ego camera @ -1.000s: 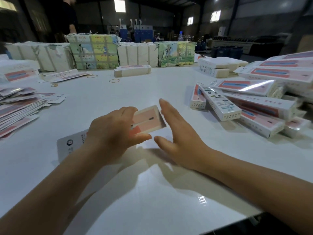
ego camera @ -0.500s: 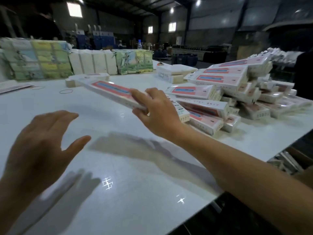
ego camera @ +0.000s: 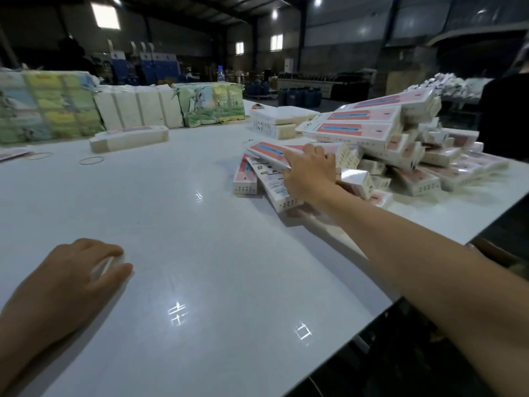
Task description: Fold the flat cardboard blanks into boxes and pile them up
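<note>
My right hand grips the folded box, setting it on the box pile at the bench's far right edge. Left hand rests flat near the front-left corner, fingers relaxed, likely bracing my reach.

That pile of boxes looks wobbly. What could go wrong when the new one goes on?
The right hand is setting a folded box on the low edge of the pile. The pile is jumbled and tilted, so boxes might slide. The pile lies near the table edge, so some could fall off.
</note>
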The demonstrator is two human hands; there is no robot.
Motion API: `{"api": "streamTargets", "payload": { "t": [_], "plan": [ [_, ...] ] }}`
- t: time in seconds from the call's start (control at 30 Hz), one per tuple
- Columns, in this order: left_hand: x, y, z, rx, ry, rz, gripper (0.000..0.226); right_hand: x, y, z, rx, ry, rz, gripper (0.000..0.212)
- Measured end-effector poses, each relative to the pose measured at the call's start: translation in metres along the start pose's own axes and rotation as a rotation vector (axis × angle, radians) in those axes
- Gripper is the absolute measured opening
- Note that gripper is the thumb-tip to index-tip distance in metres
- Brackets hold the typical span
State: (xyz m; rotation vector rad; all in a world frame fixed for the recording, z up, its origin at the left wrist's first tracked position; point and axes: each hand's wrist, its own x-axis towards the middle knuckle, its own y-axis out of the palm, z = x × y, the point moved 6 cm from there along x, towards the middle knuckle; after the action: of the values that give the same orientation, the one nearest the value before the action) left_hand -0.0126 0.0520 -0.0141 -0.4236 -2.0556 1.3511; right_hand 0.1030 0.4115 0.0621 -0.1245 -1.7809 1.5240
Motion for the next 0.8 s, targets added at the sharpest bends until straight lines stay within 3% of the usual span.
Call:
{"api": "streamTargets", "payload": {
  "t": [0.13,0.23,0.4,0.5,0.63,0.73,0.8],
  "plan": [
    [0.0,-0.003,-0.006,-0.022,-0.009,0.017,0.049,-0.006,-0.025,0.021,0.066,-0.045,-0.014,0.052],
    [-0.004,-0.008,-0.013,-0.045,-0.022,0.003,0.038,-0.033,-0.044,0.077,0.198,-0.334,-0.096,0.042],
    [-0.012,-0.014,-0.025,-0.037,-0.054,-0.001,0.034,-0.103,-0.013,0.16,0.342,-0.635,0.179,0.03],
    [-0.014,-0.014,-0.024,-0.048,-0.069,0.008,0.035,-0.119,0.004,0.169,0.434,-0.618,0.27,0.03],
    [-0.013,-0.011,-0.022,-0.065,-0.095,0.043,0.035,-0.117,0.007,0.166,0.484,-0.598,0.244,0.03],
    [0.0,-0.02,-0.012,-0.304,-0.191,0.143,0.023,-0.117,0.008,0.166,0.494,-0.582,0.251,0.03],
    [0.013,-0.041,0.007,-0.327,-0.229,0.169,0.018,-0.116,0.01,0.166,0.514,-0.57,0.258,0.028]
  ]
}}
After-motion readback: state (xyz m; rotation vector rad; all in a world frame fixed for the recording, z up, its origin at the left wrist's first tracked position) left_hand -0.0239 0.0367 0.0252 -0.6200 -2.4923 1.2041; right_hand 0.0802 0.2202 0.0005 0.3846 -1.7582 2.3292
